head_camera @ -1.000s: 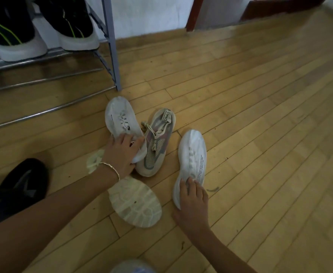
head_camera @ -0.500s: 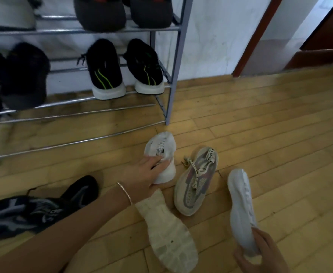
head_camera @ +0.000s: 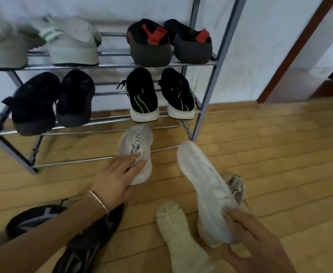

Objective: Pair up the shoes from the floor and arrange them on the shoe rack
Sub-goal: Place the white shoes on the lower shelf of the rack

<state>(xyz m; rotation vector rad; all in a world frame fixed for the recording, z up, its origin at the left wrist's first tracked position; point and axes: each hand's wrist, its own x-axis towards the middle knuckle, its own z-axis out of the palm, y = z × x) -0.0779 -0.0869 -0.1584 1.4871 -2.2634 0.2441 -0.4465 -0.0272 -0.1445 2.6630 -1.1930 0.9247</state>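
Note:
My left hand [head_camera: 116, 178] grips the heel of a white sneaker [head_camera: 137, 146] whose toe points at the bottom rails of the metal shoe rack [head_camera: 207, 107]. My right hand [head_camera: 254, 239] holds the matching white sneaker [head_camera: 205, 186] by its heel, lifted and tilted on its side. On the floor lie a grey mesh sneaker [head_camera: 235, 186], mostly hidden behind the lifted shoe, an upturned pale sole [head_camera: 181, 239], and two black sneakers [head_camera: 35, 217] under my left forearm.
The rack's top shelf carries white sneakers [head_camera: 71, 42] and black shoes with red tabs [head_camera: 152, 44]. The middle shelf holds two black pairs [head_camera: 142, 95]. A wooden door frame [head_camera: 293, 50] stands at the right, with open wood floor [head_camera: 279, 154] beside it.
Both hands have lifted their white sneakers off the floor and carried them toward the rack. My view has tilted up, showing more shelves.

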